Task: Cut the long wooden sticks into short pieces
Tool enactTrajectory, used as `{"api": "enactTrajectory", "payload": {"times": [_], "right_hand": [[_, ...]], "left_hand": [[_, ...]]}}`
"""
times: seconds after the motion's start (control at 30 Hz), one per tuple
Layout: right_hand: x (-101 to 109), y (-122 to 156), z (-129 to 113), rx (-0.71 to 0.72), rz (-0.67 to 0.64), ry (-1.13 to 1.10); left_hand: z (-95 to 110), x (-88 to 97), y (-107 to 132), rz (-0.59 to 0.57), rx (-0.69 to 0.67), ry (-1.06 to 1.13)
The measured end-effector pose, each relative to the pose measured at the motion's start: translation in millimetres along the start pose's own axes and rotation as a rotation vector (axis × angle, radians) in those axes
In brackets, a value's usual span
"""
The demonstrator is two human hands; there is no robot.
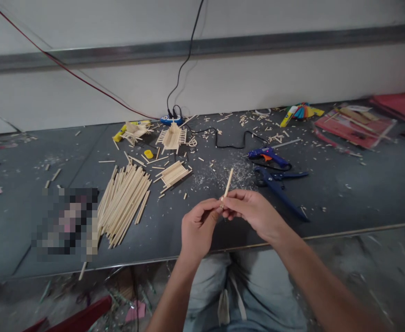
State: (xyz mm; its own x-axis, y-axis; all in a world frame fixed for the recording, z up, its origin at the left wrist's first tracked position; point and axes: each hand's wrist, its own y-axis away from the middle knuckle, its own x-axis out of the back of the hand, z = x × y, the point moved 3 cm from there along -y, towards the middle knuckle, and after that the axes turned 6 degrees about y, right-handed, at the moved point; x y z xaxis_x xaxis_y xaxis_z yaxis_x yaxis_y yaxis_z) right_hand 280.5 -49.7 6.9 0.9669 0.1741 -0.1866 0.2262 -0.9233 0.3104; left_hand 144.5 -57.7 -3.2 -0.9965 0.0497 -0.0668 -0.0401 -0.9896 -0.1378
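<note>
A short pale wooden stick (229,181) points up and away from me above the near edge of the table. My right hand (252,213) pinches its lower part between thumb and fingers. At the same lower end, the thumb and forefinger of my left hand (199,226) are closed together, touching the stick; my fingertips hide that end. Left of my hands lies a loose pile of wooden sticks (126,200). Beyond it are a small stick-built frame (173,174), a chair-like stick model (173,137) and another stick model (135,131).
On the right lie a blue glue gun (269,157) and a blue-handled cutter (283,193). A blue power socket (171,120) with cables stands by the wall. Glue sticks, a yellow cap (148,154), red folders (354,127) and stick scraps are scattered about the dark table (195,246).
</note>
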Motion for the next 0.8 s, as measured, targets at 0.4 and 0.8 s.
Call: {"api": "enactTrajectory", "payload": {"times": [0.4,0.8], "right_hand": [[-8,0,-6,0.051,0.037,0.054],[-13,0,-6,0.074,0.052,0.040]], "left_hand": [[3,3.7,1,0.030,0.022,0.079],[4,6.9,-1,0.048,0.014,0.051]]}}
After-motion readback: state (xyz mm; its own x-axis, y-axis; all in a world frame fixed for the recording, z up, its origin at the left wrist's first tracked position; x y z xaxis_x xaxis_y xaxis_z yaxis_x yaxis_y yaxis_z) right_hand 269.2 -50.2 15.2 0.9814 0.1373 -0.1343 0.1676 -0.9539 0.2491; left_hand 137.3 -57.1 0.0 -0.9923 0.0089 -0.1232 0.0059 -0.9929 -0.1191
